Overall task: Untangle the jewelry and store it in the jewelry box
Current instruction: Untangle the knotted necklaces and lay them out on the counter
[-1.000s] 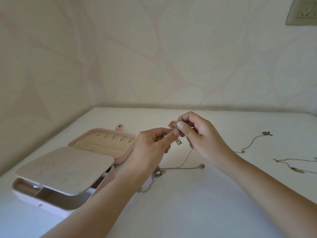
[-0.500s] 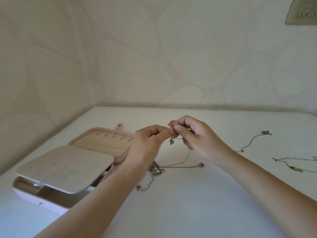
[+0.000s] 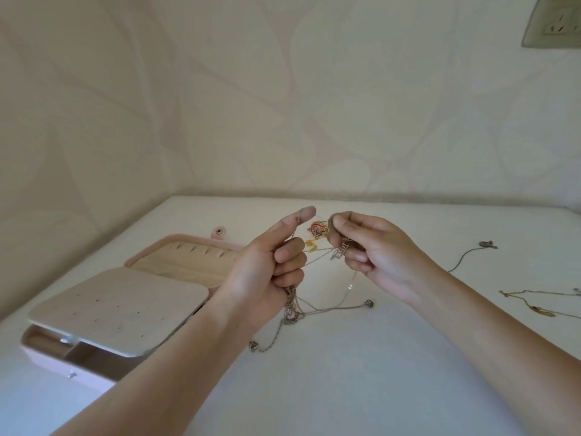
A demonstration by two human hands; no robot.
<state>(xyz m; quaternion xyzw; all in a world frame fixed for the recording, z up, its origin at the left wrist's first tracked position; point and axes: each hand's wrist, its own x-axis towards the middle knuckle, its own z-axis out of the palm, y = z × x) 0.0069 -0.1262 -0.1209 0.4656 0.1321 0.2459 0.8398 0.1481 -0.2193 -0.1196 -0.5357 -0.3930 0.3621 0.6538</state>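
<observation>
Here, both hands are raised above the white table point(image 3: 345, 388) with the tangle of jewelry point(image 3: 319, 236) strung between them. The left hand point(image 3: 267, 272) has its lower fingers curled round several thin chains, thumb stretched out straight toward the other hand. From this fist the strands drop to the table in a loose knot. The right hand point(image 3: 380, 253) pinches the tangle's other end between thumb and fingers, beside a small lettered charm. The pink jewelry box point(image 3: 44, 350) stands open at the left, well apart from a silver chain point(image 3: 465, 256) and a gold chain point(image 3: 534, 305), both lying at the right.
</observation>
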